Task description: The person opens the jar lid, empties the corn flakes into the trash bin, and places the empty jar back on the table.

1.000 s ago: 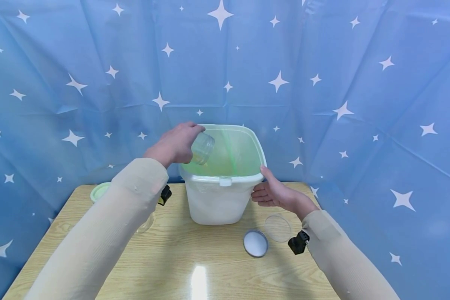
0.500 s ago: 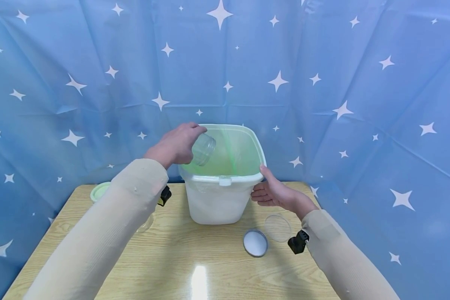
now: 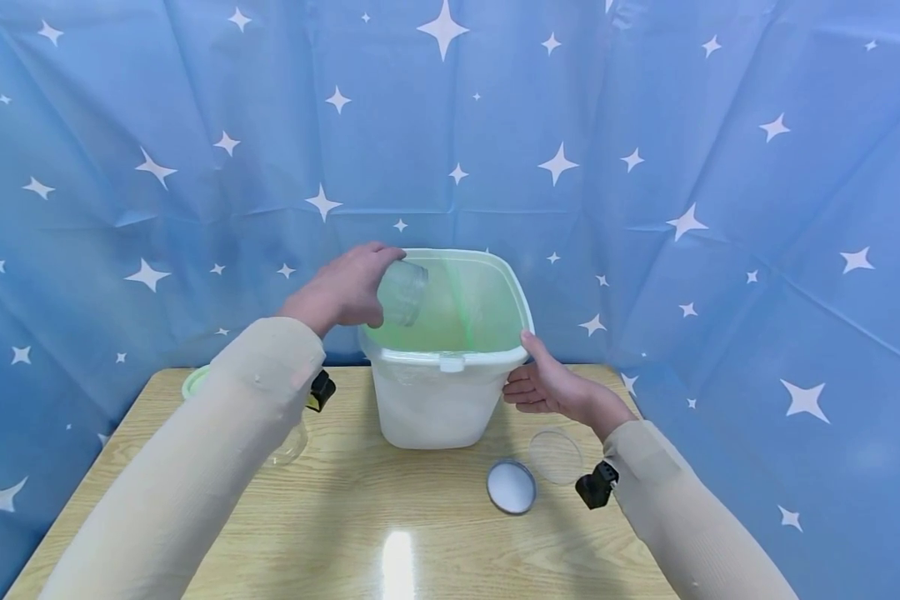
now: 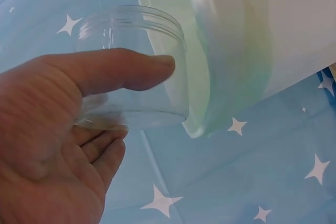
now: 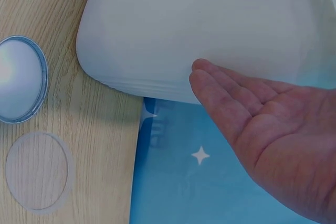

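Observation:
My left hand [image 3: 345, 287] holds a clear plastic jar [image 3: 403, 293] tilted over the mouth of a white trash bin [image 3: 437, 408]. In the left wrist view, the thumb [image 4: 142, 72] lies across the see-through side of the jar, and no contents show inside. The bin stands at the back of the table, its inside lined with a pale green bag [image 3: 487, 304]. At the bin's right side, my right hand [image 3: 551, 383] rests its thumb on the rim. Its fingers [image 5: 220, 95] extend against the bin's outer wall in the right wrist view.
A round lid with a silver rim [image 3: 512, 487] lies on the wooden table [image 3: 435, 533], beside a clear disc [image 3: 556, 456]. At the left are a green lid [image 3: 192, 382] and a clear container [image 3: 291, 446], both partly behind the left sleeve. A blue starred curtain [image 3: 450, 125] hangs behind.
Yellowish bits seen at the jar's mouth a second ago no longer show. The left hand and jar have shifted slightly left; the right hand and bin have stayed put.

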`<state>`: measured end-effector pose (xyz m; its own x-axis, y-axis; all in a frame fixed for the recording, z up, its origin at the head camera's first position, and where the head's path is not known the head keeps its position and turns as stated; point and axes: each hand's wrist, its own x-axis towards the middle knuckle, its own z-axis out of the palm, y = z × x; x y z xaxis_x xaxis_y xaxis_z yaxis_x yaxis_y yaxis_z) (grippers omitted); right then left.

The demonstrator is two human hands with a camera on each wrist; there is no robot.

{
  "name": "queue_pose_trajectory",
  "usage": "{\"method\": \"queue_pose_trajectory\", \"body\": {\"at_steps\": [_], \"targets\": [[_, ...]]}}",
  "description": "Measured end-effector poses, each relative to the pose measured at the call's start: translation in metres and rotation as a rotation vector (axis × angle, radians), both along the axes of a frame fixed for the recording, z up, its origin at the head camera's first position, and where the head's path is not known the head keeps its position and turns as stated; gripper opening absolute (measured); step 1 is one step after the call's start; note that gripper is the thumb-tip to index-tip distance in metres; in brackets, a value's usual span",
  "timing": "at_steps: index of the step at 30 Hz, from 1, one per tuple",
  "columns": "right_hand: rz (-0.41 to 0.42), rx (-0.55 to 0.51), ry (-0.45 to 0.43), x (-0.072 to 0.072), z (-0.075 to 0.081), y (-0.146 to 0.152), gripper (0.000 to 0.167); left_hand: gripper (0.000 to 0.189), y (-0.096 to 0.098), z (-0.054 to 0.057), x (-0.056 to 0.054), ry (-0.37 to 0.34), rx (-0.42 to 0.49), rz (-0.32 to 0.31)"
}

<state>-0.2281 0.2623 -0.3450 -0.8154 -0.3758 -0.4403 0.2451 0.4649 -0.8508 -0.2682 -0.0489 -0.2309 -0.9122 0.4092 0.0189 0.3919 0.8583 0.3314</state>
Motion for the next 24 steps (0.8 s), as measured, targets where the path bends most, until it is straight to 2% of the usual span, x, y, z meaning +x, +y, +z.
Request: {"method": "queue_pose_trajectory", "body": {"at_steps": [8, 17, 24], "targets": [[0.023, -0.003, 0.005, 0.0, 0.002, -0.001, 0.107, 0.094, -0.015, -0.001, -0.001, -0.039, 0.161, -0.032], [0.016, -0.005, 0.003, 0.001, 0.003, -0.001, 0.107, 0.095, -0.032, -0.003, 0.0, -0.042, 0.254, -0.04], [0.015, 0.001, 0.005, 0.001, 0.003, -0.001, 0.107, 0.097, -0.052, -0.007, 0.003, -0.08, 0.316, -0.002]]}}
